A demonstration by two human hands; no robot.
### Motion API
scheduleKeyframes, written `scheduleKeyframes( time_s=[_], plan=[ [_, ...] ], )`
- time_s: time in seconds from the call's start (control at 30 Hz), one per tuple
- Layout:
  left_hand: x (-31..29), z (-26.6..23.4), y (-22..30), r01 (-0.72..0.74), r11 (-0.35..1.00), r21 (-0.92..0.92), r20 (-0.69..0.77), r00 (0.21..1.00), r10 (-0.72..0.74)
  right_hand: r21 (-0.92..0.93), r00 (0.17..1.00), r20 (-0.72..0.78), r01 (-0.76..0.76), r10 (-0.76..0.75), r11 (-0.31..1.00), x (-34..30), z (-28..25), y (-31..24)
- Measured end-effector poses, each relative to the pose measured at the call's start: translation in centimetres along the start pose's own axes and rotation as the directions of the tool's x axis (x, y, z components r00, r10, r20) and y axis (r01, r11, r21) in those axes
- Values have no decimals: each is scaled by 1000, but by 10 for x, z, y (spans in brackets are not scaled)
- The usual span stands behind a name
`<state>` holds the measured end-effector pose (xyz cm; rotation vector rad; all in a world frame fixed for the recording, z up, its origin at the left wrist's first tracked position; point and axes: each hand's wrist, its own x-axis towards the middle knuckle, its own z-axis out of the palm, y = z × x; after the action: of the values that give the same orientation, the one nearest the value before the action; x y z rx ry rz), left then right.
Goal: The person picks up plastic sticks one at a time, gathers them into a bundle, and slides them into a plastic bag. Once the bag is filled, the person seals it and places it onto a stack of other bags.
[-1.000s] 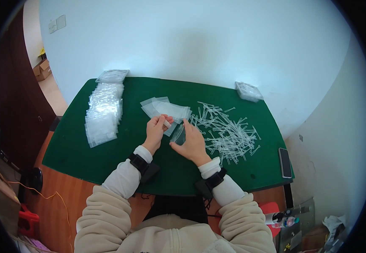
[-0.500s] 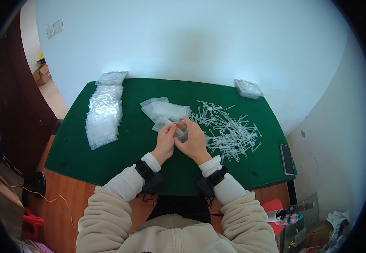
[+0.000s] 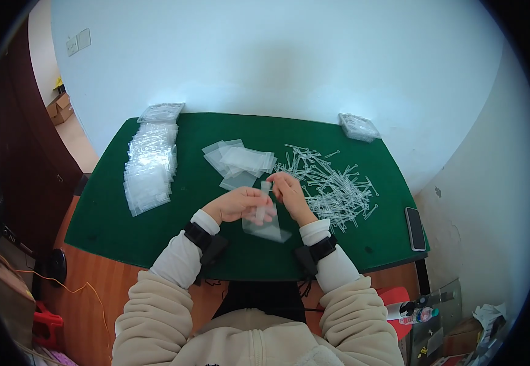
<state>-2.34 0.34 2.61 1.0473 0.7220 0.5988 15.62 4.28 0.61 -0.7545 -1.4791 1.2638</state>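
Note:
My left hand [image 3: 243, 205] is closed on a small clear plastic bag [image 3: 266, 228], which hangs toward the table's near side and is smeared by motion. At the bag's narrow upper end, my right hand [image 3: 288, 190] has its fingers curled in a pinch against the edge. Just beyond my hands lies a loose fan of flat clear bags [image 3: 240, 160]. A heap of thin clear sticks with small ring-like ends [image 3: 338, 195] spreads to the right of my right hand. Whether anything is inside the held bag cannot be made out.
On the green table [image 3: 198, 244], a long overlapping row of clear bags [image 3: 150, 165] runs along the left. A clear packet [image 3: 359, 128] sits at the far right, by the wall. A phone [image 3: 415, 229] lies at the right edge. Bottles [image 3: 420, 316] stand below on the right.
My hands have moved apart slightly and nearer to me. The held bag has come away from the loose bags and now swings below my left hand.

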Motion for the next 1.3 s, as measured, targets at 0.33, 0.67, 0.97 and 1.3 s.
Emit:
scheduleKeyframes(
  time_s=[0.33, 0.67, 0.97, 1.3],
  plan=[
    [-1, 5, -1, 4, 982, 188, 124, 992, -27, -68, 974, 194, -110, 121, 992, -3, 1, -4],
    [-23, 0, 16, -140, 921, 363, 229, 972, 57, -107, 939, 311, -116, 144, 987, -7, 1, -14],
    [-7, -19, 5, -170, 740, 651, 130, 985, 112, -108, 936, 351, 46, -6, 993, -10, 8, -9],
    [-2, 12, 8, -552, 464, 693, 47, 676, 735, -97, 955, 145, 275, -259, 957, -8, 2, -16]
  ],
)
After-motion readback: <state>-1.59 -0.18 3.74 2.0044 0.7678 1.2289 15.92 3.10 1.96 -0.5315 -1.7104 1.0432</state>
